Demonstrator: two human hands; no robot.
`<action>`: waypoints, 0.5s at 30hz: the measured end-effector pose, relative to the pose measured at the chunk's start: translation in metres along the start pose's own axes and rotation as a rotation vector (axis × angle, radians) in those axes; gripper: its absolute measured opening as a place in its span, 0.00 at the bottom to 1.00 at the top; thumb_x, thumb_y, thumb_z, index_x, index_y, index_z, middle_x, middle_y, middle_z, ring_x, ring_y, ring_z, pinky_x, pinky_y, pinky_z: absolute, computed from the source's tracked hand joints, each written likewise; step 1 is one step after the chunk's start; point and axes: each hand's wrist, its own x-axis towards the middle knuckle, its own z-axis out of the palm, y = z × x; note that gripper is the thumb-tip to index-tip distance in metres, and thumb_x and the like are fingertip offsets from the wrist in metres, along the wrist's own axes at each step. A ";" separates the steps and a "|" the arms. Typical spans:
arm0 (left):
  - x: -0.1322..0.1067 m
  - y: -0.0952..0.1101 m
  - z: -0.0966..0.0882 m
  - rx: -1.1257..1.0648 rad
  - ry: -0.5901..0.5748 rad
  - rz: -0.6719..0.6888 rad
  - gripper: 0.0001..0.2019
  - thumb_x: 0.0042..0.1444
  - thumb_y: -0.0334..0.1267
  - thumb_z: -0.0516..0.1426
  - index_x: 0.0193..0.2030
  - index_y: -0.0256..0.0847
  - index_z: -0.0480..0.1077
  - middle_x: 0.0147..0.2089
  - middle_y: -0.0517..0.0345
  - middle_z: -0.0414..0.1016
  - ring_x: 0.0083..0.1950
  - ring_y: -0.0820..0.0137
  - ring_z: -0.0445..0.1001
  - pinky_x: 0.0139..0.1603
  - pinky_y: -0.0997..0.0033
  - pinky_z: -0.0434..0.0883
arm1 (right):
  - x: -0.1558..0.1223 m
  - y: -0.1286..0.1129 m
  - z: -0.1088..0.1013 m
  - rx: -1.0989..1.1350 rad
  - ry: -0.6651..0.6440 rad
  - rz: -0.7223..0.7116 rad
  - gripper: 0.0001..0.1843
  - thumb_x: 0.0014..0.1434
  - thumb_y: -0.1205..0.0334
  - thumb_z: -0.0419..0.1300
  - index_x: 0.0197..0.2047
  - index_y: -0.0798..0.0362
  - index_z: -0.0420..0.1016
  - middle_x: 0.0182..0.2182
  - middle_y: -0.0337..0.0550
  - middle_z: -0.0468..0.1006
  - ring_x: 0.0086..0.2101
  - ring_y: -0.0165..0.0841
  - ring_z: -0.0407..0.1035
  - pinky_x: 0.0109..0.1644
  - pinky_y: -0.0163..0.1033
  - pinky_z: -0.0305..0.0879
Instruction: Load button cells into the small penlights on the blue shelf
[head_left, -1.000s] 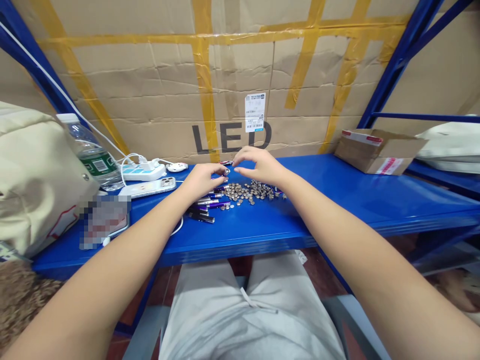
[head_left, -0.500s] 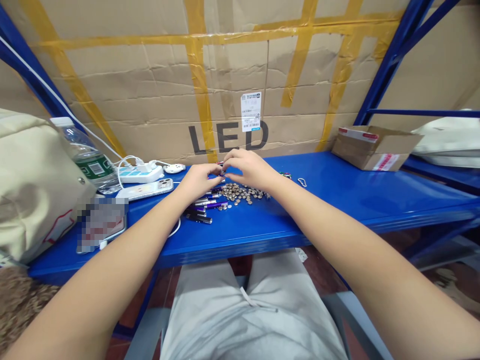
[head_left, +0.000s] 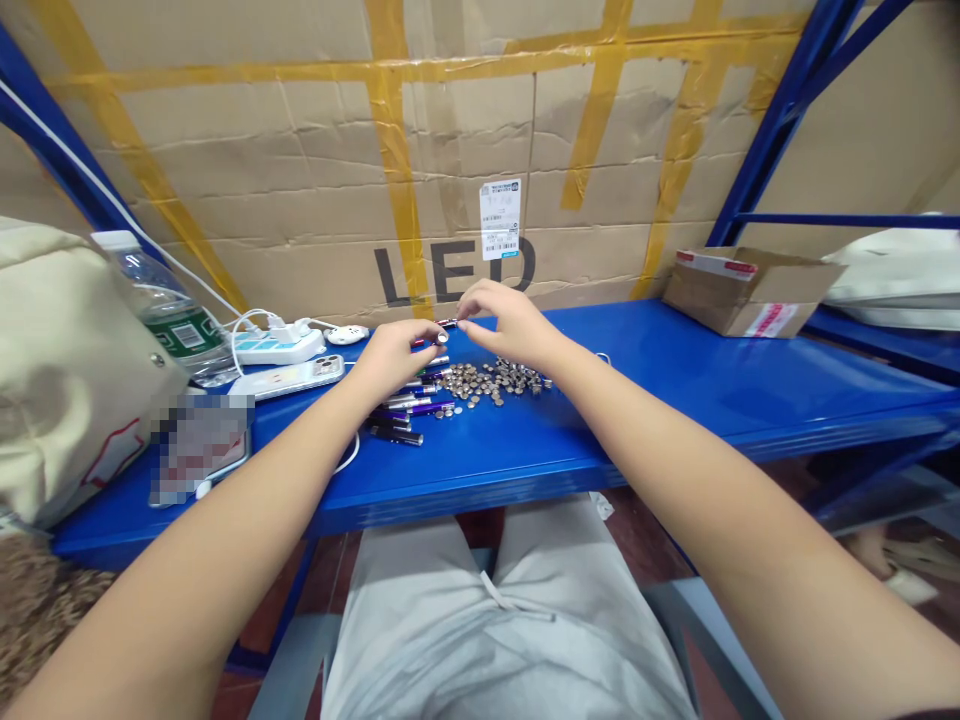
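Note:
My left hand (head_left: 397, 355) is closed in a pinch on a small red metal tube whose round silver end (head_left: 442, 338) faces my right hand. To its right my right hand (head_left: 510, 320) has its thumb and fingers curled toward each other; what they hold, if anything, is too small to make out. A short dark tube (head_left: 448, 323) shows between the hands, by the right thumb. Under and beside my left hand lie several slim metal tubes (head_left: 409, 403), purple, black, silver and blue. A heap of small silver button cells (head_left: 495, 382) is spread below my right hand.
On the blue shelf (head_left: 675, 400), a white power strip (head_left: 277, 345), a phone (head_left: 289, 378) and a water bottle (head_left: 180, 310) stand left, beside a beige bag (head_left: 75, 360). An opened cardboard box (head_left: 750, 290) sits right. A large taped carton (head_left: 315, 180) backs the shelf.
My hands have moved apart, the right one shifting right and slightly up. The silver end of the tube in my left hand now shows, and more of the button cells are uncovered.

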 end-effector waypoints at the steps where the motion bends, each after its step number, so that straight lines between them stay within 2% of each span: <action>1: 0.000 0.000 0.000 0.005 0.009 -0.001 0.09 0.53 0.39 0.58 0.39 0.41 0.76 0.42 0.56 0.80 0.43 0.65 0.76 0.47 0.69 0.70 | 0.000 0.003 -0.002 -0.009 -0.012 0.038 0.06 0.58 0.63 0.55 0.37 0.53 0.72 0.39 0.45 0.74 0.42 0.35 0.67 0.48 0.42 0.63; 3: 0.000 -0.002 0.000 0.011 0.010 -0.007 0.09 0.53 0.39 0.58 0.39 0.41 0.76 0.42 0.56 0.80 0.44 0.65 0.76 0.48 0.68 0.70 | -0.002 0.011 -0.004 -0.053 -0.108 0.124 0.05 0.56 0.64 0.57 0.35 0.53 0.74 0.38 0.46 0.75 0.42 0.37 0.68 0.49 0.43 0.63; 8: -0.001 -0.004 0.002 -0.025 -0.095 -0.024 0.10 0.53 0.41 0.58 0.40 0.41 0.75 0.42 0.56 0.80 0.44 0.66 0.76 0.49 0.68 0.71 | -0.009 0.024 -0.004 -0.162 -0.512 0.372 0.07 0.50 0.62 0.62 0.34 0.51 0.79 0.39 0.47 0.77 0.40 0.40 0.71 0.45 0.45 0.67; 10: -0.002 -0.003 0.002 -0.015 -0.103 -0.024 0.10 0.54 0.40 0.58 0.40 0.42 0.75 0.42 0.57 0.80 0.44 0.66 0.76 0.49 0.67 0.70 | -0.011 0.023 -0.002 -0.190 -0.576 0.432 0.09 0.50 0.59 0.62 0.35 0.49 0.80 0.39 0.47 0.78 0.40 0.41 0.71 0.44 0.46 0.67; 15: -0.002 0.001 0.001 0.004 -0.118 -0.018 0.10 0.54 0.40 0.58 0.42 0.41 0.75 0.43 0.56 0.80 0.44 0.65 0.76 0.50 0.67 0.70 | -0.008 0.014 0.004 -0.282 -0.598 0.496 0.10 0.50 0.55 0.62 0.35 0.47 0.81 0.40 0.48 0.78 0.42 0.43 0.71 0.44 0.46 0.67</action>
